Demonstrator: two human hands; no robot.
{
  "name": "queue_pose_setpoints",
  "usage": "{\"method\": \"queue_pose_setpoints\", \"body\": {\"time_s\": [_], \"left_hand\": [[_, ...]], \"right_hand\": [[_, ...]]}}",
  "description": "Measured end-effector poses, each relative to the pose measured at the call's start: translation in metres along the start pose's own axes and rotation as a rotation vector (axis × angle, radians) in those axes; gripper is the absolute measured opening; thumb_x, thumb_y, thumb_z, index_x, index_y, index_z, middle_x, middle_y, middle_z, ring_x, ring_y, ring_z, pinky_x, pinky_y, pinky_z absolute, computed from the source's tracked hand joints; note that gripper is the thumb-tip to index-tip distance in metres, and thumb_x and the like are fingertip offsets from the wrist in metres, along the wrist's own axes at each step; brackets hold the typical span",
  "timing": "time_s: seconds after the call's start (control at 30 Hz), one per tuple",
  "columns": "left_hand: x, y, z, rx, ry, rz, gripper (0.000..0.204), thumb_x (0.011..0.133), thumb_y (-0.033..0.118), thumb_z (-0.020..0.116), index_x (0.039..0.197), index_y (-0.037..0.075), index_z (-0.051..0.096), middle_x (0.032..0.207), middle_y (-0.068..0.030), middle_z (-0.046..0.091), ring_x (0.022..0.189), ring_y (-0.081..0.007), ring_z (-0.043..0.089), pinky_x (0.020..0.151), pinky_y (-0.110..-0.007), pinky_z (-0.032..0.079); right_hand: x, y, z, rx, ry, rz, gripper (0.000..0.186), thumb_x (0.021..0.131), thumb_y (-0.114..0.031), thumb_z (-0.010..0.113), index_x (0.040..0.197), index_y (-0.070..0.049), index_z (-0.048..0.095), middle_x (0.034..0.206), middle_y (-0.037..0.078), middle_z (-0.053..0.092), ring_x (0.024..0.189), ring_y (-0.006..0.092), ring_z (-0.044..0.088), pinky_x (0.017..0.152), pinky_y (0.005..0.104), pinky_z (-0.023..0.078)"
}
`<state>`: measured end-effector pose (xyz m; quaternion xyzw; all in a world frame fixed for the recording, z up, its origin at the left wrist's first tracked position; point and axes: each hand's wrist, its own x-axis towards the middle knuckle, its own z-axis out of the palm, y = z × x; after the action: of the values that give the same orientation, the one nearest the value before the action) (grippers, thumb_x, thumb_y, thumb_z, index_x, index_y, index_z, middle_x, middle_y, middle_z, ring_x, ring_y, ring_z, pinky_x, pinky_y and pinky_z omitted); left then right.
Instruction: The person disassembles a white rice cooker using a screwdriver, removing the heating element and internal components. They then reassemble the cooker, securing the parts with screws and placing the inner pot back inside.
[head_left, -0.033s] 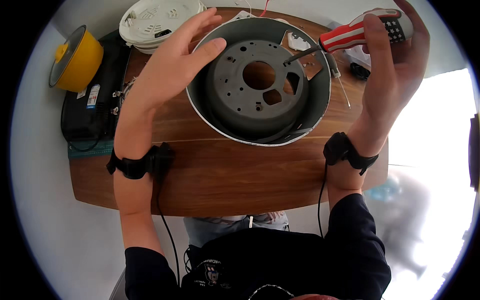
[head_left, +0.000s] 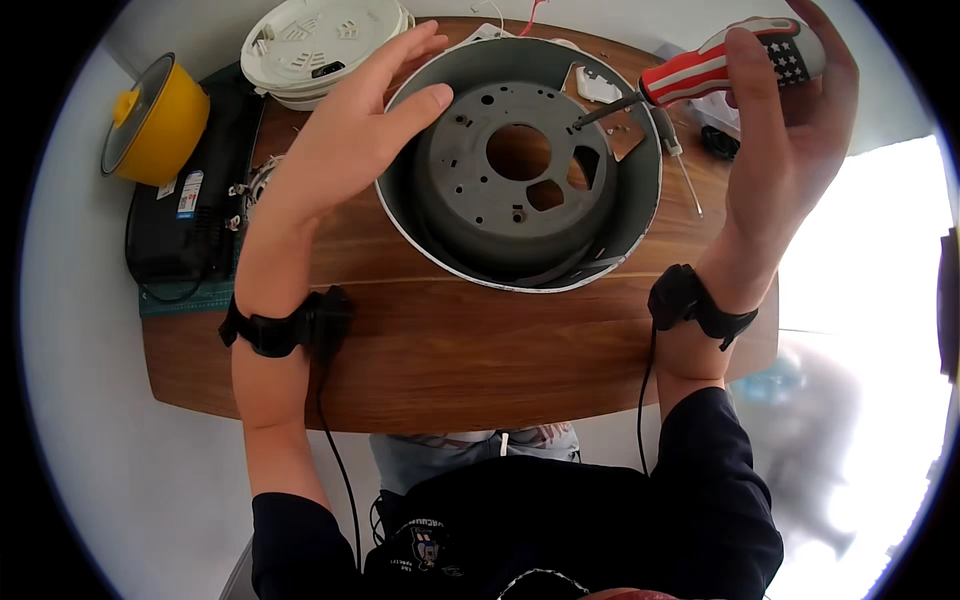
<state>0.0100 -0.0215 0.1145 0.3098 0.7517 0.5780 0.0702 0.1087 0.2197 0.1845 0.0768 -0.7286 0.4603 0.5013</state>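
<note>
A round grey metal housing, with a raised inner plate full of holes and cut-outs, stands on the wooden table. My left hand is at its upper left rim, thumb over the inside and fingers stretched along the outside. In my right hand is a screwdriver with a chunky red, white and star-patterned handle. Its shaft slants down to the left, the tip at a small hole near the plate's upper right edge. Whether a screw sits there is too small to tell.
White round plastic covers lie at the back left. Beyond my left forearm are a yellow pot and a black casing on a green mat. A second, thin screwdriver lies right of the housing. Cables hang from both wrist straps.
</note>
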Motion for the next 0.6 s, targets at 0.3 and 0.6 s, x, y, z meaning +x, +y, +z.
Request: {"method": "queue_pose_setpoints", "body": {"time_s": [0.3,0.6], "left_hand": [[0.0,-0.009,0.008,-0.035,-0.001,-0.081,0.076,0.078,-0.007,0.04,0.153,0.001,0.047,0.15,-0.0099,0.054,0.139,-0.0182,0.048,0.118,-0.03,0.033],[0.0,-0.021,0.008,-0.062,0.02,-0.104,0.082,0.072,-0.01,0.036,0.152,-0.001,0.048,0.148,-0.0125,0.056,0.137,-0.0187,0.05,0.117,-0.029,0.033]], "right_hand": [[0.0,0.007,0.0,0.062,-0.113,-0.073,0.054,0.096,0.0,0.061,0.147,0.0,0.043,0.081,-0.002,0.055,0.064,0.0038,0.051,0.057,0.0185,0.041],[0.0,0.017,0.006,0.117,-0.145,-0.126,0.057,0.095,0.002,0.065,0.148,0.002,0.043,0.085,-0.003,0.055,0.068,0.0014,0.051,0.058,0.0166,0.04]]}}
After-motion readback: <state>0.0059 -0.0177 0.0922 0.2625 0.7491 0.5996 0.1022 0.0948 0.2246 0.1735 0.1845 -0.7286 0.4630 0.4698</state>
